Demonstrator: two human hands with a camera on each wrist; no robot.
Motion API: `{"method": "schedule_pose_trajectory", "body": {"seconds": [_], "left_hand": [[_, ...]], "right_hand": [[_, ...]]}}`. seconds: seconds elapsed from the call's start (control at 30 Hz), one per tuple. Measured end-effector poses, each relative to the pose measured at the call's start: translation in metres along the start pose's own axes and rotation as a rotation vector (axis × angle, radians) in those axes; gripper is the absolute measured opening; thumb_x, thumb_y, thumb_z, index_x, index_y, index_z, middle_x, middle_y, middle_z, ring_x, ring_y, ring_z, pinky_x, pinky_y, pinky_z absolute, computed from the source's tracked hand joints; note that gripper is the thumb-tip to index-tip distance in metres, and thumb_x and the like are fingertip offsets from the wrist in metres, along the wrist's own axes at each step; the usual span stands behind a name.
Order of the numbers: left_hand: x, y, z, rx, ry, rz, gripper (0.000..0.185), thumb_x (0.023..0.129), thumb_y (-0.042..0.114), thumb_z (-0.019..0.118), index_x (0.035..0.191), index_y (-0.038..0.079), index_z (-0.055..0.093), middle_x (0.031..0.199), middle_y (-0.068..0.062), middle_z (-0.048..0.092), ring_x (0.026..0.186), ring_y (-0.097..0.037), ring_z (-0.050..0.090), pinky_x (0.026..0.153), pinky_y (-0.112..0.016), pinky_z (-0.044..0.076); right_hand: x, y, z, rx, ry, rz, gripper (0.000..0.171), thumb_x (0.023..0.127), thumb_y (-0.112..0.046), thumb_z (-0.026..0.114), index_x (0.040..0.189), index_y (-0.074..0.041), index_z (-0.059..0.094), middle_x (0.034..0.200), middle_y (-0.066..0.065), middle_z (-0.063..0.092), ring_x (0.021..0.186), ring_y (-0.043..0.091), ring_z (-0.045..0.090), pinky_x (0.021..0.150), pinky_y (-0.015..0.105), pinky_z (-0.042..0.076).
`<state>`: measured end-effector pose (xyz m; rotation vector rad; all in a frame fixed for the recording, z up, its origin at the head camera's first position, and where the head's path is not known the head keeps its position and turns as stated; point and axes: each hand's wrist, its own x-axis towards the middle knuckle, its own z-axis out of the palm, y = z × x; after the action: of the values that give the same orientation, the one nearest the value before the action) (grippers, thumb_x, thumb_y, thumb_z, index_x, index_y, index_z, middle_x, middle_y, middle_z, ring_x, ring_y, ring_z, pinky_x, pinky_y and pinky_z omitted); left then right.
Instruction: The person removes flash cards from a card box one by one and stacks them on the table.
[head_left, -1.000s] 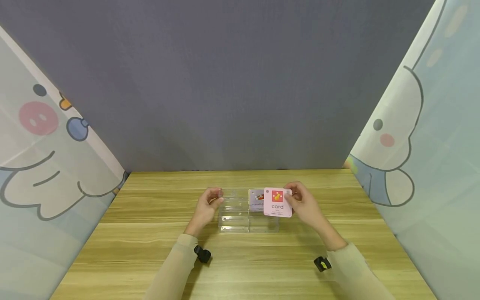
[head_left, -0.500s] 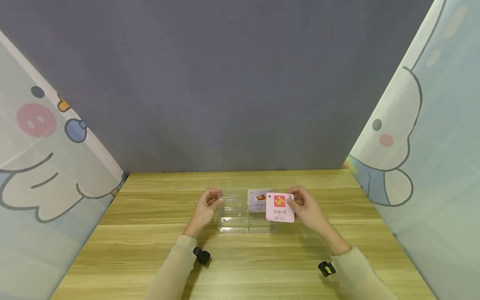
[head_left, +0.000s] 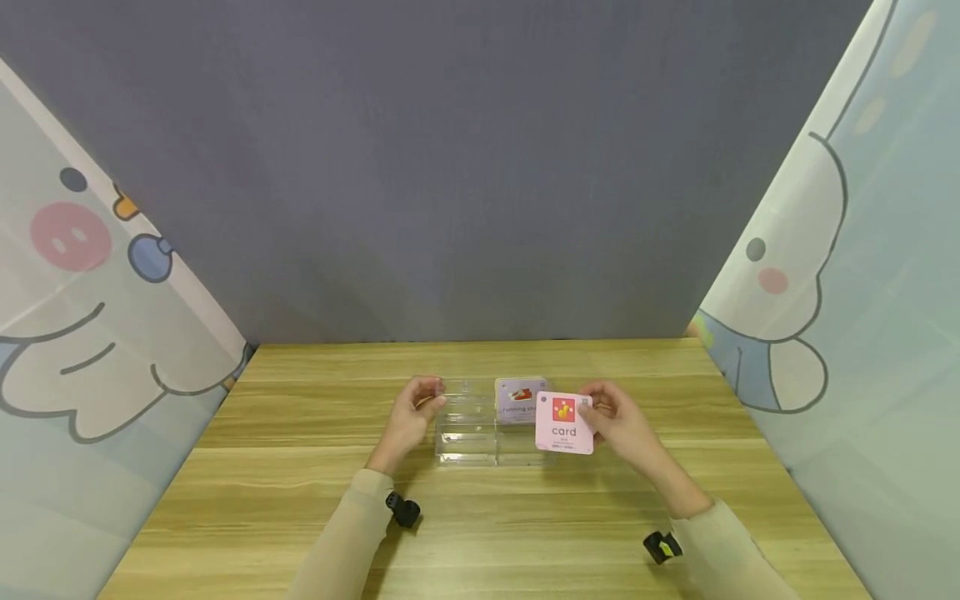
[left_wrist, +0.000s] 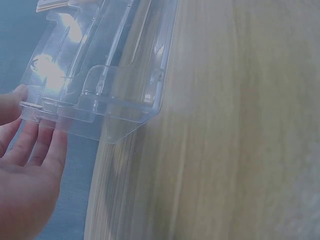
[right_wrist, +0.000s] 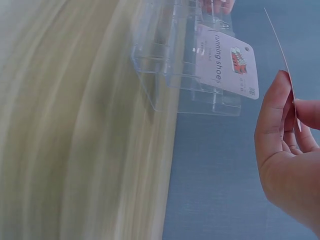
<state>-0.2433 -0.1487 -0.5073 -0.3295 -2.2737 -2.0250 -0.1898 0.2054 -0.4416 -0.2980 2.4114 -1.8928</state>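
Observation:
A clear plastic tiered card rack (head_left: pixel 467 437) stands on the table, two columns wide. My left hand (head_left: pixel 413 413) grips its left side, thumb in front and fingers behind, as the left wrist view shows. In the rack's upper right slot stands a lilac card (head_left: pixel 516 400) with a picture of running shoes and those words. My right hand (head_left: pixel 617 421) pinches a pink card (head_left: pixel 564 423) marked "card" between thumb and fingers. It is held in front of the rack's right side, overlapping the lilac card's edge in the head view. The right wrist view shows the pink card edge-on, apart from the rack.
The wood-grain table (head_left: pixel 480 542) extends around the rack. Behind it rises a dark grey partition (head_left: pixel 480 208). Printed cartoon curtains hang at the left (head_left: pixel 112 333) and right. Small black wrist cameras sit near both sleeves.
My right hand has moved the pink card down and slightly to the right, uncovering more of the lilac card. The left hand stays on the rack.

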Motion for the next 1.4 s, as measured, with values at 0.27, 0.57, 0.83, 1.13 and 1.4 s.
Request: {"method": "schedule_pose_trajectory", "body": {"seconds": [0.27, 0.57, 0.83, 1.13, 1.4], "left_hand": [[0.002, 0.001, 0.000, -0.003, -0.007, -0.013, 0.032, 0.100, -0.004, 0.060, 0.130, -0.010, 0.052, 0.129, -0.027, 0.057, 0.124, -0.037, 0.054, 0.104, -0.034, 0.048], [0.002, 0.001, 0.002, -0.001, 0.006, -0.011, 0.032, 0.098, -0.007, 0.061, 0.129, -0.008, 0.054, 0.128, -0.029, 0.057, 0.124, -0.038, 0.055, 0.105, -0.037, 0.048], [0.002, 0.001, 0.002, -0.003, 0.001, -0.010, 0.032, 0.099, -0.005, 0.060, 0.130, -0.008, 0.053, 0.129, -0.028, 0.057, 0.124, -0.038, 0.054, 0.106, -0.042, 0.047], [0.000, 0.003, 0.001, 0.017, 0.008, -0.010, 0.031, 0.098, -0.006, 0.060, 0.129, -0.007, 0.054, 0.128, -0.025, 0.059, 0.122, -0.036, 0.056, 0.104, -0.039, 0.049], [0.000, 0.003, 0.001, 0.007, -0.001, -0.018, 0.033, 0.099, -0.005, 0.060, 0.131, -0.009, 0.052, 0.130, -0.027, 0.057, 0.124, -0.037, 0.054, 0.106, -0.042, 0.047]], "right_hand": [[-0.007, 0.005, 0.000, -0.014, -0.028, 0.052, 0.027, 0.100, 0.000, 0.058, 0.125, 0.008, 0.050, 0.105, 0.022, 0.061, 0.077, 0.023, 0.067, 0.059, 0.042, 0.059], [-0.015, 0.006, 0.003, 0.041, -0.039, 0.105, 0.029, 0.100, -0.002, 0.059, 0.126, 0.009, 0.050, 0.105, 0.021, 0.060, 0.075, 0.023, 0.065, 0.059, 0.035, 0.058], [-0.020, 0.009, 0.010, 0.041, -0.060, 0.145, 0.028, 0.100, -0.003, 0.060, 0.124, 0.008, 0.051, 0.102, 0.018, 0.060, 0.069, 0.023, 0.063, 0.056, 0.035, 0.057], [-0.027, 0.013, 0.019, 0.035, -0.113, 0.133, 0.028, 0.098, -0.002, 0.061, 0.123, 0.009, 0.051, 0.096, 0.016, 0.061, 0.071, 0.025, 0.067, 0.056, 0.039, 0.060], [-0.034, 0.016, 0.027, -0.017, -0.123, 0.141, 0.027, 0.096, -0.002, 0.063, 0.120, 0.007, 0.055, 0.091, 0.013, 0.060, 0.068, 0.026, 0.066, 0.052, 0.043, 0.059]]}}
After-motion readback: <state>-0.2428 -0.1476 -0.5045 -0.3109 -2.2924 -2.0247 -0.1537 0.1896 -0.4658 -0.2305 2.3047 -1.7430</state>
